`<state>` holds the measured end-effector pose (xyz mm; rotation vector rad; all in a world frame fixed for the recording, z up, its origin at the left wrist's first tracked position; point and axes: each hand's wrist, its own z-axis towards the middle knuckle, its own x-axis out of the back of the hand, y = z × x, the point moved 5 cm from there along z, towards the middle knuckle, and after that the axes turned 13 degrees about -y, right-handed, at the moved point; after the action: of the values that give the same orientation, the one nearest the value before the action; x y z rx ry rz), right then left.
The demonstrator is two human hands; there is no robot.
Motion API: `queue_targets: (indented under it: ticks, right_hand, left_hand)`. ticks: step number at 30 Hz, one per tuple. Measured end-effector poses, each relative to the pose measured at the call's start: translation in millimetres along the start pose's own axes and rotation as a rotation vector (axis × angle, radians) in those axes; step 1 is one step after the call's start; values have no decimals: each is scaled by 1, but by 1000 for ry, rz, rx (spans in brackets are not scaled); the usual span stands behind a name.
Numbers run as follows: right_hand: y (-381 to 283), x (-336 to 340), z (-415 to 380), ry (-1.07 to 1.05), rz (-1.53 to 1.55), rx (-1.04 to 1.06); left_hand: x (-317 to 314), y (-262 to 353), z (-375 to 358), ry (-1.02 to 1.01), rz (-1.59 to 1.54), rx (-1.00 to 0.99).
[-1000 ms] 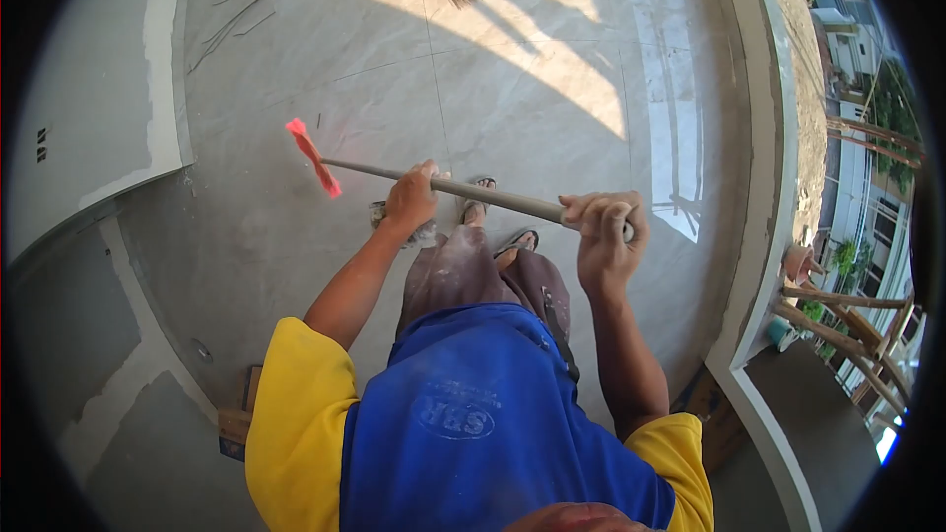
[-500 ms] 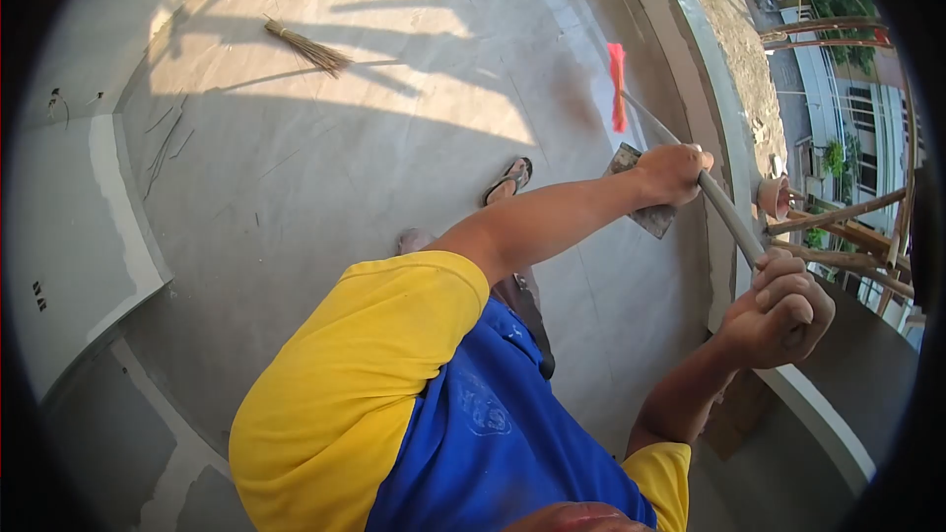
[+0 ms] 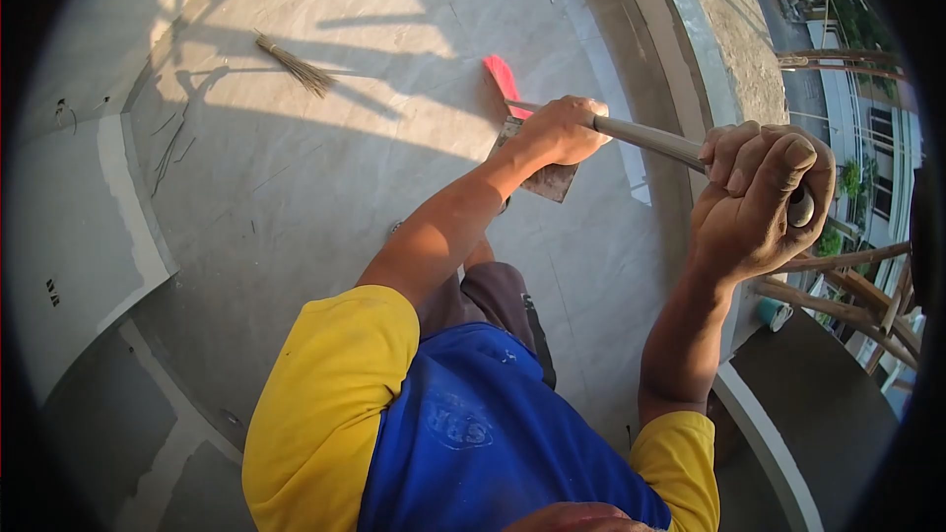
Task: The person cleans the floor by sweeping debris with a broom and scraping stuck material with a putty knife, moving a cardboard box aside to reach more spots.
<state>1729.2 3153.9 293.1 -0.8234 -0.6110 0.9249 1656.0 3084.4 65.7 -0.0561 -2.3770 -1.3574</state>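
Note:
A broom with red bristles (image 3: 502,82) and a long grey handle (image 3: 650,138) slants across my front, its head near the floor. My left hand (image 3: 570,130) is closed round the lower handle. Below that hand, a stained rectangular metal trowel (image 3: 552,183) juts out on both sides; its grip is hidden, but it seems to be held along with the broom. Higher up, my right hand (image 3: 759,192) wraps its fingers round the handle's upper end, and the rounded tip shows beside the thumb.
A bundled stick broom (image 3: 296,64) lies on the tiled floor (image 3: 325,167). Thin wires (image 3: 169,153) lie by the left wall (image 3: 79,207). On the right runs a low ledge (image 3: 729,30), with wooden poles (image 3: 847,315) and a small teal container (image 3: 775,313) beyond.
The red broom head has swept left across the floor. My left hand and the trowel moved left with it, while my right hand rose closer to the camera.

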Motion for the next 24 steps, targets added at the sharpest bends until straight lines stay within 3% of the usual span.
queue_targets:
  ticks: [5, 7, 8, 9, 10, 12, 15, 17, 20, 24]
  right_hand:
    - [36, 8, -16, 104, 211, -100]
    - [88, -2, -65, 310, 285, -350]
    - [130, -20, -105, 324, 341, -527]
    - [172, -42, -160, 206, 415, -693]
    - [181, -67, -206, 178, 535, -826]
    - [181, -84, -253, 257, 627, -859]
    - [133, -31, -197, 377, 541, -763]
    - [96, 35, -153, 439, 397, -607]
    - [17, 116, -91, 468, 160, -319]
    - [-58, 170, -30, 465, -123, -129]
  left_hand:
    - [-1, -45, -30, -18, 66, 153]
    - [-13, -102, -44, 1, 146, 265]
    - [-34, -177, -47, 56, 164, 391]
    - [-40, -223, -73, 63, 175, 547]
    - [-48, -259, -105, -72, 227, 675]
    - [-45, -262, -151, -16, 256, 768]
    - [-38, -213, -144, 162, 262, 742]
    - [-39, -163, -103, 156, 232, 610]
    - [-45, -98, -29, 236, 188, 240]
    - [-57, 3, 85, 97, 180, -72]
